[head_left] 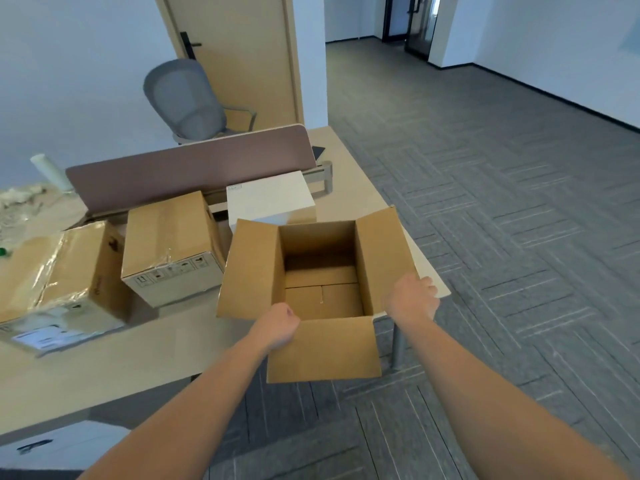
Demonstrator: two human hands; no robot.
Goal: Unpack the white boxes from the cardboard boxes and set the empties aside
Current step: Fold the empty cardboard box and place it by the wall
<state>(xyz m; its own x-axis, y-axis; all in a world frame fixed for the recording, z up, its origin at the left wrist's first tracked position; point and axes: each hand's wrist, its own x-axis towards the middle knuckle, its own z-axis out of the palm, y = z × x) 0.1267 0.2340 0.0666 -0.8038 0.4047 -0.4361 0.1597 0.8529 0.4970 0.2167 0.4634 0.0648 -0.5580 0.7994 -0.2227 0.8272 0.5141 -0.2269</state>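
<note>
While the open cardboard box [322, 292] is empty and sits at the surface [145, 351] corner, your left hand [277, 327] clamps its near rim and your right hand [412, 299] grips its right side. Behind it stands a white box [270, 199], and two sealed cardboard boxes [166, 244] lie left.

I see the open cardboard box [322, 271] held at the bench's [138, 358] right front corner, its four flaps spread wide and its inside empty, so a grip can drop straight in from above. Just behind it the white box [270, 199] blocks the way toward the bench's back edge. To its left the sealed carton [169, 247] stands close, leaving only a narrow gap. Further left the plastic-wrapped carton [59, 285] fills the middle. The divider panel [190, 168] walls off the back edge. The front edge strip lies bare, and the carpet floor [502, 237] right of the bench is open.
</note>
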